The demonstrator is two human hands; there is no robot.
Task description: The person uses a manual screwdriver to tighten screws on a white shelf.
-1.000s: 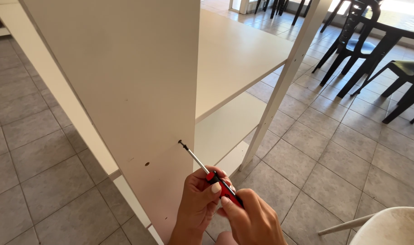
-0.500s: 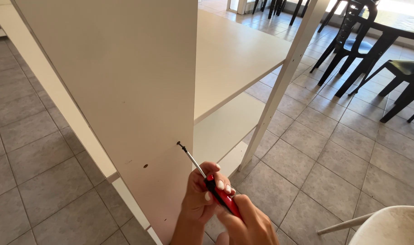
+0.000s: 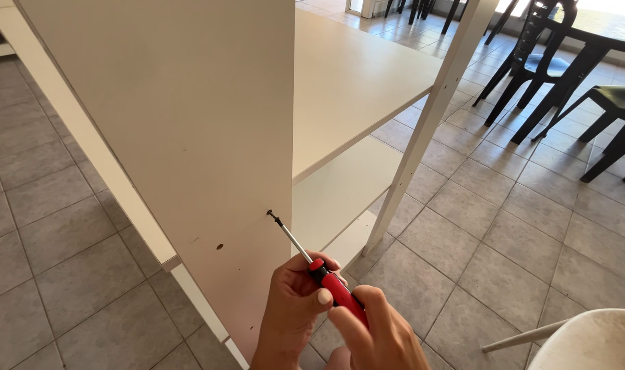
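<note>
A red-handled screwdriver (image 3: 329, 282) points up and left, its tip on a dark screw (image 3: 270, 214) in the side panel (image 3: 189, 130) of a pale cream shelf unit. My left hand (image 3: 293, 308) grips the front of the handle near the shaft. My right hand (image 3: 379, 334) wraps the rear of the handle. An empty screw hole (image 3: 220, 246) shows lower left of the screw. Flat shelves (image 3: 353, 75) run to the right, between the panel and an upright post (image 3: 422, 130).
Grey tiled floor (image 3: 45, 253) surrounds the unit. Black chairs (image 3: 532, 68) and a dark table (image 3: 607, 34) stand at the upper right. A white round chair edge (image 3: 593, 342) sits at the bottom right corner.
Both hands and the screwdriver have stayed on the screw, with only a slight shift of grip on the handle. The view has barely moved.
</note>
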